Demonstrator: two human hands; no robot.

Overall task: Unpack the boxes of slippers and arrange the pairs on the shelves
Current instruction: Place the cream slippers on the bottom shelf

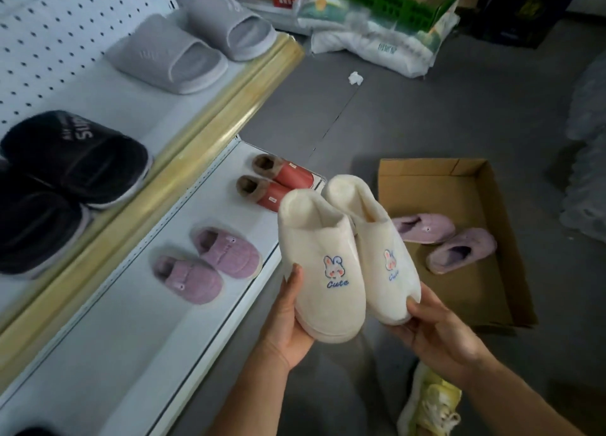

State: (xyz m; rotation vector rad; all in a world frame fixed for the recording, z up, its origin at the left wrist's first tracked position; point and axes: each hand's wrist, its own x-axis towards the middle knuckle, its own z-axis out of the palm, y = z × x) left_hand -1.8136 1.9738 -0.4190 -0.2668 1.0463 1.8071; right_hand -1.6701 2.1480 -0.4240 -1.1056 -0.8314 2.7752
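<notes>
Both hands are closest to the lens, each carrying one cream plush slipper toe-first. Left hand (pixel 288 317) cups the toe of the left cream slipper (pixel 323 265) from below, thumb up along its side; right hand (pixel 433 324) pinches the toe of the right cream slipper (pixel 377 238) between thumb and fingers. So each grip is closed round a slipper, and the pair, with its rabbit patch and "Cute" lettering, hangs side by side above the floor, between the lower shelf (pixel 114 337) and the cardboard box (pixel 475 291).

Judging by what lies where, the job looks well under way. On the lower shelf sit a pink corduroy pair (pixel 206 265) and, further back, a red fur-lined pair (pixel 272 186). The upper shelf (pixel 131 107) carries grey slides (pixel 196 42) and dark plush slippers (pixel 65 173).

What remains: the cream pair is out of its box but not yet on a shelf, and bare shelf surface shows in front of the pink pair, which would seem the natural spot. Two lilac plush slippers (pixel 446 242) lie loose in the open cardboard box, apart from each other and pointing different ways, so they want pairing up and shelving too. Whether more boxes wait among the bags and cartons at the back, I cannot tell.
</notes>
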